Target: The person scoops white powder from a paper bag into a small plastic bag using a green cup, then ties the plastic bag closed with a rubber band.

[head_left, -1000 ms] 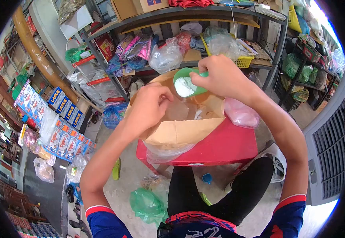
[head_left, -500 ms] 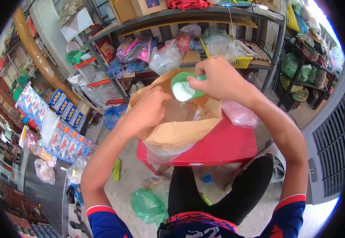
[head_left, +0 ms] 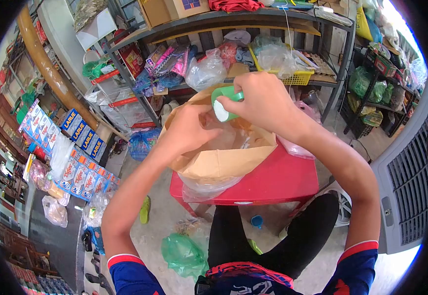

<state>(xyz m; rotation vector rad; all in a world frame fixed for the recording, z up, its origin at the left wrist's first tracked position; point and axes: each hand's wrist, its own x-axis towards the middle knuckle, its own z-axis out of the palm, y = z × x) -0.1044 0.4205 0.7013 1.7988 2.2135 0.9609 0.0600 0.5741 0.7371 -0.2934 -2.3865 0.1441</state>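
A large brown paper bag point(head_left: 219, 164) stands open on a red plastic table point(head_left: 283, 182), with clear plastic under its front. My right hand point(head_left: 265, 98) grips a green cup point(head_left: 231, 93), tilted over the bag's mouth, with white powder at its lower rim. At the bag's left side, my left hand point(head_left: 189, 128) reaches over the rim with thumb and fingers apart, just left of the cup. Whether its fingertips touch something inside is hard to see. Something translucent and pale shows inside the bag.
Behind the table runs a metal shelf point(head_left: 174, 29) with plastic bags and a yellow basket point(head_left: 300, 77). A pink bag point(head_left: 297, 147) lies at the table's right. On the floor are a green plastic bag point(head_left: 184, 255) and a blue cup point(head_left: 256, 221). A grey louvred unit point(head_left: 410, 182) stands right.
The green cup has tipped further, and less powder shows in it. My right hand has turned with it. My left hand's fingers have spread apart near the bag's rim.
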